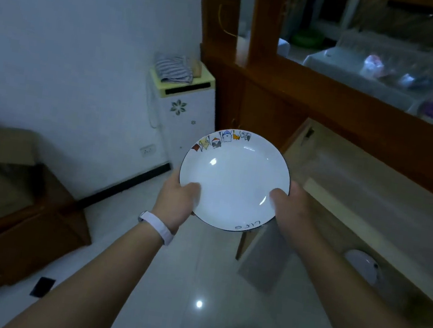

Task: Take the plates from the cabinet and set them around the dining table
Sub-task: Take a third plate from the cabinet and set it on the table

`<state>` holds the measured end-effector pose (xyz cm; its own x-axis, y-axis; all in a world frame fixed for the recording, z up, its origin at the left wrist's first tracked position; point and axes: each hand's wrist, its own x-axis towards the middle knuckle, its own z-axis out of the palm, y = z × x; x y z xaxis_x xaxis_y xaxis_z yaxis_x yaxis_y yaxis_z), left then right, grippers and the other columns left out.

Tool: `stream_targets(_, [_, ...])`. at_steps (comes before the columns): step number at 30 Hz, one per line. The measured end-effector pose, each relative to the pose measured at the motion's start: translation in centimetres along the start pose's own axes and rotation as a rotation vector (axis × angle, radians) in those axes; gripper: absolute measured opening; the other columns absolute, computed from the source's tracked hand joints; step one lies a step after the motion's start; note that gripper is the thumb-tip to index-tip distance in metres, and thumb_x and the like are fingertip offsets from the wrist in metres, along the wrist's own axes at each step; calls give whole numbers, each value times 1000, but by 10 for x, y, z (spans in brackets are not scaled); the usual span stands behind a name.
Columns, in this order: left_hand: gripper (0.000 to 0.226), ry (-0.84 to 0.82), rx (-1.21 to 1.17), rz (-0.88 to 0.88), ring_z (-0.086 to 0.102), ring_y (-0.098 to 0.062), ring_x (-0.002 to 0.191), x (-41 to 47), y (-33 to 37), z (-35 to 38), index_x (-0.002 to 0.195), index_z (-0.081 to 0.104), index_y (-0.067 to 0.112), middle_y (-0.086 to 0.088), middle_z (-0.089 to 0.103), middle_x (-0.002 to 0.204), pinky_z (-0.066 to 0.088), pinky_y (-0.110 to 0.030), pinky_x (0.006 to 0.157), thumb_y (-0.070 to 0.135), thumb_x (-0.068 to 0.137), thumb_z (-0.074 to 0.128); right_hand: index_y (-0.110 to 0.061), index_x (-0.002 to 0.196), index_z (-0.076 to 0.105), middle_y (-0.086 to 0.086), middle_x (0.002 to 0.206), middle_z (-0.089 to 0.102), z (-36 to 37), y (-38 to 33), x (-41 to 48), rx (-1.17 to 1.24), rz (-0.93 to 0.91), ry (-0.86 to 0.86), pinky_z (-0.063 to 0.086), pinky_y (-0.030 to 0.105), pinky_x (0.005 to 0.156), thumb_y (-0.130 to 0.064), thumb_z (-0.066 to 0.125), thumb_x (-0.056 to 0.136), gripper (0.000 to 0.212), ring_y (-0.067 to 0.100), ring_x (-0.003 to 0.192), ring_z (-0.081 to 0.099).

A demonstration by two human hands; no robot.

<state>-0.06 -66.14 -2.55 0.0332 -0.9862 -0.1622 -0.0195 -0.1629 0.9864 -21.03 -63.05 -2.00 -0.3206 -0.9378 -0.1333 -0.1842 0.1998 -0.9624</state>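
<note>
The plate [235, 177] sits between my two hands, held out level in front of me above the tiled floor [192, 285]. My left hand [177, 200] is closed on its near-left rim, thumb lying on the glazed face, fingers hidden underneath; my right hand [287, 204] clamps the near-right rim the same way. I judge it stiff, fairly light, glossy enough to slip, and sure to break if dropped, so opposite edges are the right places to grip. Beyond it to the right stands the wooden cabinet [274, 102]; further left, a small white unit [186, 115] against the wall.
</note>
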Motion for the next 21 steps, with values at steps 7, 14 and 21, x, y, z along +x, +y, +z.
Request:
stream_targets(7, [38,216,-24,-7,67,-35,83,-63,-3,-163,113,60,22,-9,71,102,52,-42,61,10,78,50,-22,92,65,-4,89,69,147,-28,-68,17,-50,-213,51,35,74,-11,47,80,23,21,81,60])
stream_targets(14, [35,486,-84,8,64,-28,89,-131,-11,-304,96,57,35,1,67,101,55,-58,77,2,88,49,-19,87,62,-2,77,61,280,-59,-133,11,-122,-462,38,25,58,-11,47,82,18,16,64,49])
stream_targets(21, [43,816,-140,13,63,-27,101,-209,-20,-405,95,58,38,7,66,106,53,-53,87,-3,89,46,-18,95,64,0,81,64,395,-82,-197,-24,-173,-768,39,25,56,-6,46,86,23,17,65,50])
